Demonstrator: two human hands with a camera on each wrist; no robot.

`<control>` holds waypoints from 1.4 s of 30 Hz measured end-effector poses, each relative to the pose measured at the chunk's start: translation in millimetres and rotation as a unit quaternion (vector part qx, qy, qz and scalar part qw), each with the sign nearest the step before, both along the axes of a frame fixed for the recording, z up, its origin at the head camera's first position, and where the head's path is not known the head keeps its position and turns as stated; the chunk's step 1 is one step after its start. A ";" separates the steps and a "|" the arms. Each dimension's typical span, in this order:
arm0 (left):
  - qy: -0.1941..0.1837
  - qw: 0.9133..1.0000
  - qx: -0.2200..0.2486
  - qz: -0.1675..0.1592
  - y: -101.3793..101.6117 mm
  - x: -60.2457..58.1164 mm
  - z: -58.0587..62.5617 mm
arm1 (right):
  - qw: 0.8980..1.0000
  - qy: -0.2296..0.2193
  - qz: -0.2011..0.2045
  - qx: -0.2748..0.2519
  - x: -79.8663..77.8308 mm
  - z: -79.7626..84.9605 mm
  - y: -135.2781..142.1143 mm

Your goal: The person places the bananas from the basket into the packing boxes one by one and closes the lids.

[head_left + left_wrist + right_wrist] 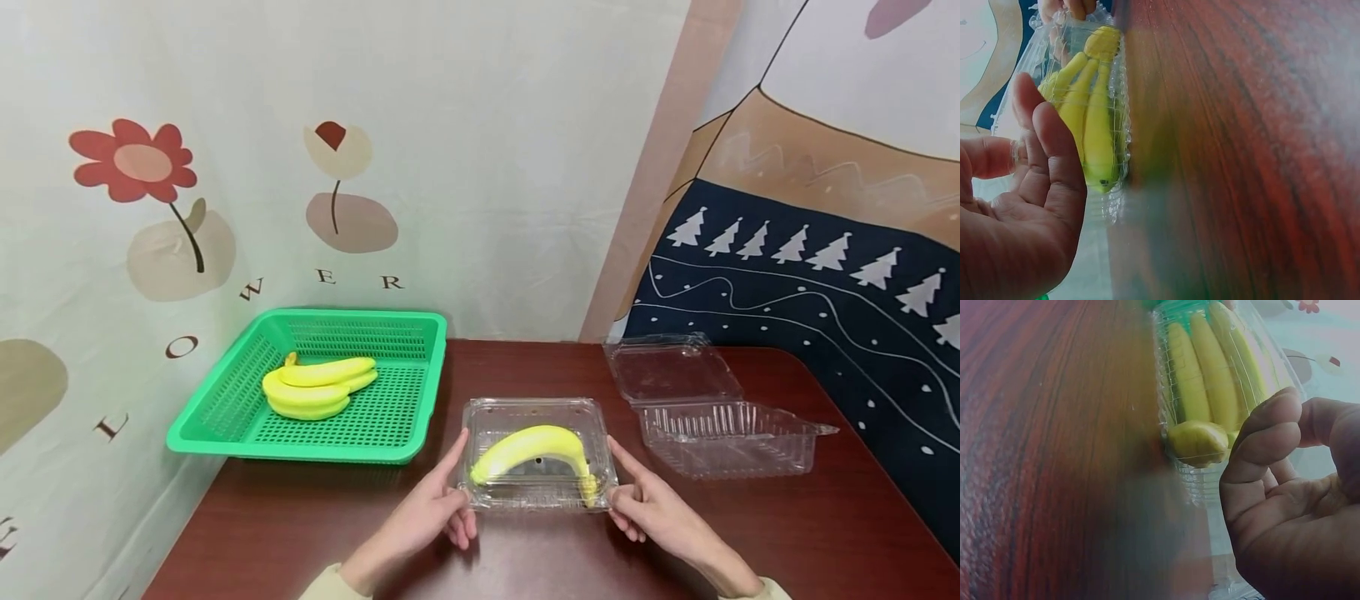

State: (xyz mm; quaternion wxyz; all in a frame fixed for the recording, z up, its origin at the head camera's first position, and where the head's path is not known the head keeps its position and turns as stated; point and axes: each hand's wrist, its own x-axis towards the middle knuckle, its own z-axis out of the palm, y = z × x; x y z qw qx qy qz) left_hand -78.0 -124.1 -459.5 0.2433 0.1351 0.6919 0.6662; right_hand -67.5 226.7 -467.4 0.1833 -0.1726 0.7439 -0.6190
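Note:
A clear plastic clamshell box (534,407) with its lid down stands on the table in front of me. Inside lies a bunch of yellow bananas (536,442); the wrist views show several bananas (1099,125) joined at one stem. My left hand (437,502) holds the box's left side, its index finger stretched along the wall and its thumb at the front corner. On the opposite side my right hand (651,507) grips in the same manner, with thumb and fingers (1266,440) close together at the box edge.
At the left, a green plastic basket (431,400) contains another bunch of bananas (318,387). A second clear box (727,442) stands at the right with its lid raised. The brown table (525,567) backs onto a printed curtain (510,167).

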 end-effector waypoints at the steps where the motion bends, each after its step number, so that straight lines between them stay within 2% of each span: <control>1: 0.001 1.000 -0.001 0.003 0.7 0.0 -0.3 | 1.000 -0.002 -0.002 0.001 -0.1 -0.1 0.2; 9: 0.014 0.999 -0.019 0.029 3.4 1.2 2.9 | 1.000 0.008 -0.014 0.005 -1.3 0.3 -2.8; 15: 0.022 0.999 -0.028 0.036 6.6 -3.0 5.0 | 1.000 0.009 -0.024 -0.004 -2.0 2.3 -2.2; 22: 0.015 0.999 -0.023 0.038 7.7 -6.2 3.5 | 1.000 0.004 -0.024 0.002 -2.9 2.8 -0.5; 30: -0.006 1.000 0.000 0.025 11.0 -10.0 1.7 | 1.000 0.002 -0.020 0.006 -7.4 4.6 1.0; 36: -0.013 0.999 0.015 0.036 11.0 -9.7 1.0 | 1.000 -0.004 -0.014 0.002 -9.7 3.8 -1.0; 42: -0.013 0.999 0.006 0.050 14.3 -8.4 -0.1 | 1.000 0.000 -0.014 0.004 -7.2 2.1 -1.3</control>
